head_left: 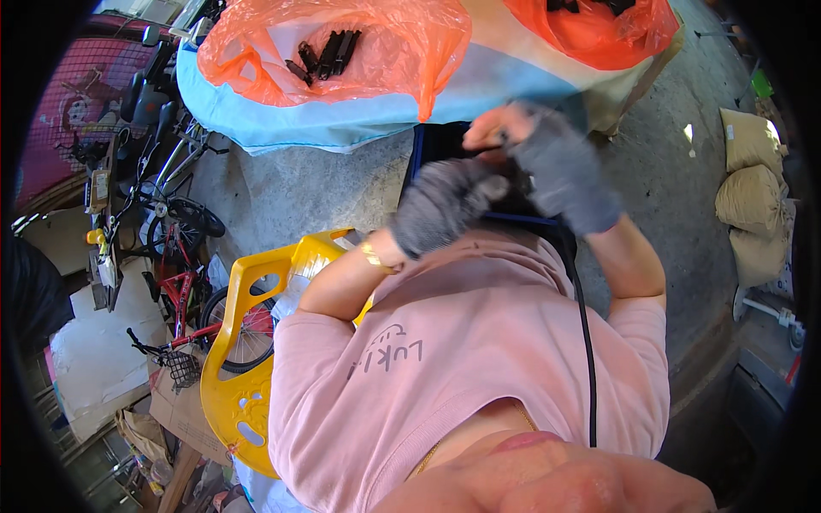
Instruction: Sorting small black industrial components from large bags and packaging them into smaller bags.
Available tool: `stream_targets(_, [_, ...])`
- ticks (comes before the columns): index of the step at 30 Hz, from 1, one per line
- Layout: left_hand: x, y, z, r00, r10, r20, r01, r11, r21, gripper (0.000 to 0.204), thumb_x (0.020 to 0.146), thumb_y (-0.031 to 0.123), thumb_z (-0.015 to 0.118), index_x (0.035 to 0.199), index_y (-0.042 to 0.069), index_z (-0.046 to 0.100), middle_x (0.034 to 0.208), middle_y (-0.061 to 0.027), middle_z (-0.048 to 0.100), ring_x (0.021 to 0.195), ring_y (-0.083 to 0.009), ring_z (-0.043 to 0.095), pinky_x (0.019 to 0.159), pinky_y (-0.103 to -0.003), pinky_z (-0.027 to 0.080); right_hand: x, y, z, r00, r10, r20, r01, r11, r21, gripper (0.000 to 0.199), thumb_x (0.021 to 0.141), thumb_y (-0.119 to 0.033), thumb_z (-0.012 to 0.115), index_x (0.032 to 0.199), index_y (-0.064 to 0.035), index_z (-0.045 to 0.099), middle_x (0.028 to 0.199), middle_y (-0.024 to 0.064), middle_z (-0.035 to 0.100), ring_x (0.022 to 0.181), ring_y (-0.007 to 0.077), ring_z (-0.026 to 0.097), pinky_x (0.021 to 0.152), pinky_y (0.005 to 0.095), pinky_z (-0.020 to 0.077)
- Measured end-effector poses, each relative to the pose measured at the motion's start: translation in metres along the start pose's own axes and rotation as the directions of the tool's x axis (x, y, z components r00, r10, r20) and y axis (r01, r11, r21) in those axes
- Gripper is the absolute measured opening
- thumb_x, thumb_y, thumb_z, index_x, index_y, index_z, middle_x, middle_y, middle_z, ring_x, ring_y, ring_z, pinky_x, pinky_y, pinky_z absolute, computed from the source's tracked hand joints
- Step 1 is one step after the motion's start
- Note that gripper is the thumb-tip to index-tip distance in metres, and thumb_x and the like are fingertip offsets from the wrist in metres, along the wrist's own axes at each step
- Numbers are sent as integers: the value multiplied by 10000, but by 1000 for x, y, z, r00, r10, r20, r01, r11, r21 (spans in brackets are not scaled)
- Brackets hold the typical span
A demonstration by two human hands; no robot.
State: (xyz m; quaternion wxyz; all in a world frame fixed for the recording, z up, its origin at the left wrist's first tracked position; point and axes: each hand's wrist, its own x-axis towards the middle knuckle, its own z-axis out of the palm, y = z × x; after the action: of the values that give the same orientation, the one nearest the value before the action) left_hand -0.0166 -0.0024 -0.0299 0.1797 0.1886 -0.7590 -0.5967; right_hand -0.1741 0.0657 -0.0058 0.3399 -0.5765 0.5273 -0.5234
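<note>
Both my hands wear grey fingerless gloves and meet in front of my chest over a dark crate with a blue rim. My left hand is curled shut around a small black part that is mostly hidden. My right hand sits just above it, its bare fingertips pinching the same black piece; motion blur hides the details. An orange plastic bag holding several black stick-shaped parts lies on a light blue and cream cloth-covered surface beyond my hands.
A second orange bag lies at the top right. A yellow plastic chair stands at my left. Bicycles and cardboard crowd the far left. Tan sacks are stacked at the right on the concrete floor. A black cable runs down my pink shirt.
</note>
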Motion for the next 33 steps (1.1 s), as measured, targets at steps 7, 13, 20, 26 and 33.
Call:
stream_targets(7, [5,-17,9,983,149,110,-173,951,257,184,826,179,542,909,23,591,706,-168,587,666,-359,560,575,-404,444,-11,14,17,946,314,-85,-308,948,73,257,879,-225,520,897,20,593,859,80,615,790,138,574,699,257,466])
stream_targets(13, [9,-35,19,990,30,140,-109,793,600,410,820,287,542,1177,91,493,1002,-170,584,889,-309,581,736,-396,484,22,16,-67,886,-382,-263,79,682,-727,180,816,-158,568,926,-22,611,815,105,609,755,164,589,675,272,462])
stream_targets(20, [1,-18,-28,965,43,260,-213,708,673,254,797,204,579,1012,71,593,928,-168,604,882,-312,577,751,-387,472,88,65,-159,899,-192,-393,-331,290,-898,315,827,-315,532,999,-60,600,1002,135,602,917,288,583,776,383,455])
stream_targets(26, [19,26,-117,979,197,-49,-91,640,763,201,813,245,553,823,60,630,747,-168,595,729,-328,582,632,-386,464,98,60,-153,967,-17,-255,-253,93,-963,311,829,-331,511,961,-61,588,928,157,592,869,333,566,745,423,455])
stream_targets(33, [84,-6,-151,940,242,-242,160,317,935,276,811,301,542,904,63,644,858,-159,624,853,-314,586,757,-384,459,91,32,-129,969,-208,-133,-150,-70,-986,220,810,-232,533,905,-38,574,879,144,577,834,307,576,677,410,479])
